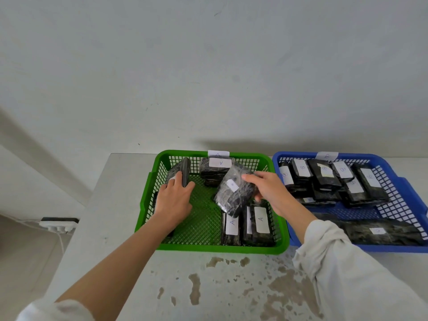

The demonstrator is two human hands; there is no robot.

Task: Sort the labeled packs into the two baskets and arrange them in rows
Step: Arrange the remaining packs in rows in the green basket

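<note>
A green basket point(208, 248) tagged A sits in the middle of the table; a blue basket point(408, 191) tagged B is to its right. My left hand point(174, 200) grips a dark pack point(179, 173) standing on edge at the green basket's back left. My right hand point(266, 189) holds another dark wrapped pack point(235, 193), tilted above the green basket's middle. Packs labeled A lie at the back point(216, 170) and the front right point(257, 224) of the green basket. Several packs labeled B point(324, 174) fill the blue basket, roughly in rows.
The white table point(120, 205) has brown worn patches point(231, 286) along its front. A long dark pack point(379, 230) lies across the blue basket's front. A white wall stands right behind the baskets. A power strip point(59, 224) lies on the floor at the left.
</note>
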